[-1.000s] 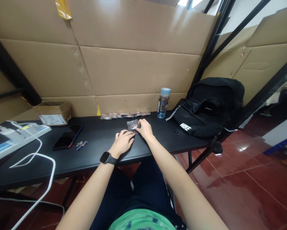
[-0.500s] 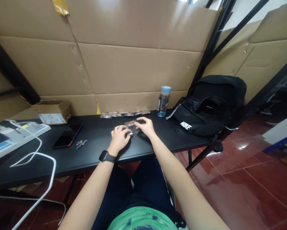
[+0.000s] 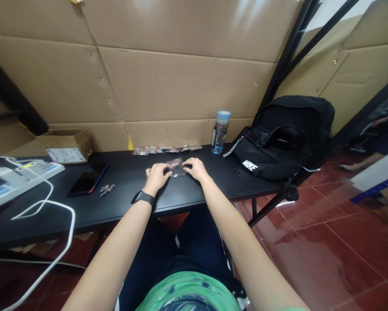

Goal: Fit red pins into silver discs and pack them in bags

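Observation:
A small clear plastic bag point(image 3: 177, 171) with something small and reddish in it lies at the middle of the black table point(image 3: 125, 207). My left hand point(image 3: 157, 177), with a black watch on its wrist, pinches the bag's left edge between thumb and fingers. At the opposite edge, my right hand point(image 3: 197, 169) is closed in a pinch on the bag too. What exactly the bag contains is too small to make out. Behind it, a row of similar little bags point(image 3: 168, 149) runs along the foot of the cardboard wall.
A water bottle point(image 3: 220, 133) and a black backpack point(image 3: 278, 147) stand to the right, near a small black item point(image 3: 237, 173). To the left are a phone point(image 3: 88, 179), a keyring point(image 3: 107, 190), an opened cardboard box point(image 3: 67, 147), a power strip point(image 3: 22, 185) and a white cable point(image 3: 71, 229).
My hands have moved slightly apart, and the bag now lies flat and spread between them. My view has shifted a little. At the far right, part of another person has come into sight.

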A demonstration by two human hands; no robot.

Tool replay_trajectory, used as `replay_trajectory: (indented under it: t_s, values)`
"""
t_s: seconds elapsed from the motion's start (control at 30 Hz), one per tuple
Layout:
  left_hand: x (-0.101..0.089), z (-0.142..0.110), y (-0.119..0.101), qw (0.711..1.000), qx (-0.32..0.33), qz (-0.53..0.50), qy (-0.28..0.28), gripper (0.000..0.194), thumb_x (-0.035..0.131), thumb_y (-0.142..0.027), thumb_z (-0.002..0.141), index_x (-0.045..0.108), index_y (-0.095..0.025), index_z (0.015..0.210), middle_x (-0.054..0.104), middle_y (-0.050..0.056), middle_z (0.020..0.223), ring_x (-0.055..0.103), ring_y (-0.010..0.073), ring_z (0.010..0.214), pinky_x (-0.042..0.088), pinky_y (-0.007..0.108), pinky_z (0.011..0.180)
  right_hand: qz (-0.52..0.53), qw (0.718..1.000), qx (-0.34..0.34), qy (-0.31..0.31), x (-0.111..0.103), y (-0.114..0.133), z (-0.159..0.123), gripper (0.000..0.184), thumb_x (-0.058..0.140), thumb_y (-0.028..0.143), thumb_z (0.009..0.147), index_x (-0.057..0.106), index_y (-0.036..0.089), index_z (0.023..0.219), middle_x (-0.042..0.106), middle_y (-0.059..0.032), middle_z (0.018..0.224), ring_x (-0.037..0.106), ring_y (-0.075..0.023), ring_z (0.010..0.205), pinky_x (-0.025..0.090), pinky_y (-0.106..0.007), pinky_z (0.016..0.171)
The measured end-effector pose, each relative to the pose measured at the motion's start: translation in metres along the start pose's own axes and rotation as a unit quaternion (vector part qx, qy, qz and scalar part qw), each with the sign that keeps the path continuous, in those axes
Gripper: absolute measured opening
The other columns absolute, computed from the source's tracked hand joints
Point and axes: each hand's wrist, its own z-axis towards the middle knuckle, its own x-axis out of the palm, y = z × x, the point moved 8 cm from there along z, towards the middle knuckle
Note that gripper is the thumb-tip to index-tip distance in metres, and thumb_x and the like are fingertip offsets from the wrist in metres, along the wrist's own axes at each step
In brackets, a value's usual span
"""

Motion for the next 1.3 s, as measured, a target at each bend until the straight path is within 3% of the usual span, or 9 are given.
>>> replay_trajectory:
  t_s: [0.2, 0.47, 0.57, 0.73, 0.87, 0.97, 1.07, 1.17, 1.3]
  values:
    - [-0.004, 0.001, 0.007, 0.998, -0.043, -0.04, -0.015, 0.02, 0.062, -0.039, 0.098, 0.078, -0.029, 0.105, 0.077, 0.005, 0.125, 0.06, 0.0294, 0.129, 0.036, 0.047, 0.11, 0.005, 1.0, 0.012, 0.014, -0.006, 0.001, 0.001, 0.008, 0.078, 0.027, 0.092, 0.085, 0.028, 0.095, 0.078, -0.0043, 0.118, 0.07, -0.0221, 0.112, 0.046, -0.039, 0.109]
    - [-0.004, 0.002, 0.009, 0.995, -0.059, -0.075, 0.005, 0.023, 0.057, -0.04, 0.098, 0.075, -0.027, 0.096, 0.082, 0.001, 0.109, 0.071, 0.0248, 0.112, 0.042, 0.039, 0.106, -0.012, 0.993, 0.109, 0.037, -0.004, -0.003, -0.009, 0.014, 0.071, 0.037, 0.093, 0.083, 0.031, 0.089, 0.072, -0.0019, 0.135, 0.058, -0.0325, 0.13, 0.042, -0.055, 0.105]
    - [-0.002, 0.002, 0.011, 0.994, -0.07, -0.084, 0.006, 0.019, 0.062, -0.039, 0.096, 0.07, -0.026, 0.107, 0.083, 0.001, 0.099, 0.074, 0.0235, 0.105, 0.043, 0.038, 0.103, -0.026, 0.991, 0.126, 0.041, -0.003, 0.0, -0.01, 0.023, 0.064, 0.036, 0.097, 0.082, 0.029, 0.084, 0.071, -0.0023, 0.135, 0.054, -0.0332, 0.13, 0.039, -0.054, 0.104]
    - [0.0, 0.002, 0.013, 0.992, -0.087, -0.093, -0.007, 0.047, 0.065, -0.035, 0.093, 0.053, -0.028, 0.138, 0.082, -0.001, 0.094, 0.073, 0.0245, 0.105, 0.04, 0.041, 0.104, -0.056, 0.988, 0.14, 0.039, 0.001, 0.005, -0.011, 0.027, 0.061, 0.035, 0.098, 0.079, 0.025, 0.079, 0.07, -0.0049, 0.131, 0.052, -0.0328, 0.125, 0.037, -0.053, 0.102]
    - [0.003, 0.002, 0.006, 0.998, -0.051, -0.038, 0.017, 0.04, 0.058, -0.032, 0.097, 0.062, -0.035, 0.137, 0.082, 0.001, 0.099, 0.068, 0.0279, 0.113, 0.038, 0.046, 0.104, -0.08, 0.987, 0.136, 0.035, 0.004, 0.008, -0.012, 0.028, 0.062, 0.033, 0.096, 0.075, 0.022, 0.074, 0.068, -0.0073, 0.128, 0.051, -0.0317, 0.121, 0.036, -0.053, 0.102]
    - [0.006, 0.001, 0.0, 0.999, -0.028, 0.026, 0.033, 0.038, 0.049, -0.034, 0.103, 0.072, -0.039, 0.132, 0.08, 0.006, 0.116, 0.061, 0.0326, 0.122, 0.038, 0.05, 0.104, -0.093, 0.988, 0.125, 0.019, 0.001, 0.013, -0.015, 0.014, 0.066, 0.034, 0.094, 0.077, 0.025, 0.096, 0.066, -0.0094, 0.129, 0.051, -0.0315, 0.121, 0.036, -0.051, 0.101]
    - [0.007, -0.001, -0.002, 0.997, -0.031, 0.06, 0.035, 0.042, 0.042, -0.036, 0.105, 0.073, -0.037, 0.134, 0.076, 0.01, 0.123, 0.057, 0.0352, 0.122, 0.039, 0.052, 0.104, -0.094, 0.995, 0.044, 0.008, 0.0, 0.028, -0.015, 0.039, 0.062, 0.024, 0.095, 0.067, 0.031, 0.134, 0.062, -0.0089, 0.146, 0.048, -0.0307, 0.128, 0.036, -0.048, 0.101]
    - [0.006, -0.003, -0.002, 0.996, -0.045, 0.066, 0.029, 0.044, 0.041, -0.038, 0.105, 0.075, -0.035, 0.131, 0.071, 0.012, 0.128, 0.054, 0.0363, 0.123, 0.041, 0.054, 0.103, -0.094, 0.993, -0.018, 0.062, 0.01, 0.041, -0.016, 0.05, 0.049, 0.01, 0.095, 0.07, 0.036, 0.132, 0.066, -0.0025, 0.146, 0.05, -0.0275, 0.129, 0.034, -0.048, 0.102]
    - [0.007, -0.003, 0.001, 0.997, -0.053, 0.052, 0.026, 0.044, 0.038, -0.038, 0.105, 0.077, -0.036, 0.125, 0.066, 0.01, 0.138, 0.05, 0.0358, 0.131, 0.04, 0.055, 0.106, -0.11, 0.99, 0.005, 0.085, 0.016, 0.043, -0.017, 0.042, 0.052, 0.015, 0.092, 0.074, 0.035, 0.123, 0.077, -0.0018, 0.127, 0.055, -0.0285, 0.123, 0.032, -0.05, 0.102]
